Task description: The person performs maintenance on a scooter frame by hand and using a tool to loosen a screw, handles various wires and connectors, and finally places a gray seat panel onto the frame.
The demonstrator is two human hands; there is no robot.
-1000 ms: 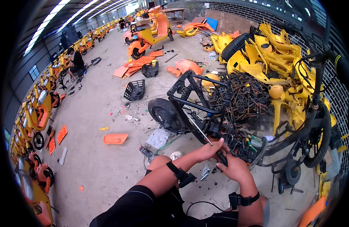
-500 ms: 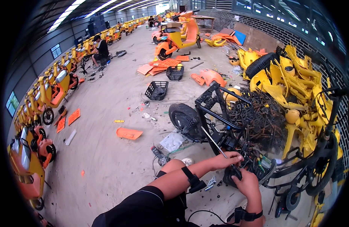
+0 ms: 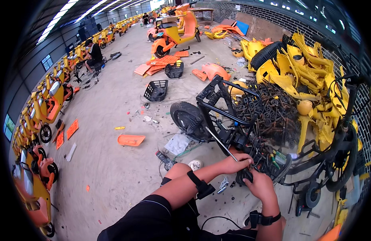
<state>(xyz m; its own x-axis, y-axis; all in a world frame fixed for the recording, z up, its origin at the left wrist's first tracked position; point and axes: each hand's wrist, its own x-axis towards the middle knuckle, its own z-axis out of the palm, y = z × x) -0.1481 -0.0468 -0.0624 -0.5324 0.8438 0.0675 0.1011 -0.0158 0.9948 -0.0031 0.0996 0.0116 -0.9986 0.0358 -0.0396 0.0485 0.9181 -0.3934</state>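
A long screwdriver slants between my hands, its thin metal shaft (image 3: 218, 140) pointing up and left toward the black frame. My left hand (image 3: 237, 163) is closed round the shaft. Lower down, my right hand (image 3: 261, 185) closes at the black handle end; most of its fingers are hidden. Some dark rounded part (image 3: 243, 175) shows beside the right thumb, too unclear to name. In front of me lies a stripped black scooter frame (image 3: 229, 116), with its rear wheel (image 3: 186, 119) at the left and front wheel (image 3: 343, 170) at the right. Loose cables (image 3: 270, 158) hang near my hands.
A power tool (image 3: 165, 160) and a clear plastic bag (image 3: 177, 144) lie left of the frame. Beyond it are a heap of dark metal parts (image 3: 270, 112) and piled yellow panels (image 3: 314, 80). Scooters (image 3: 57, 98) line the left wall; a person (image 3: 94, 54) sits there.
My view has shifted slightly, so the surroundings sit further left and higher. The right hand has turned a little, and less of the black handle shows. Both hands keep their hold.
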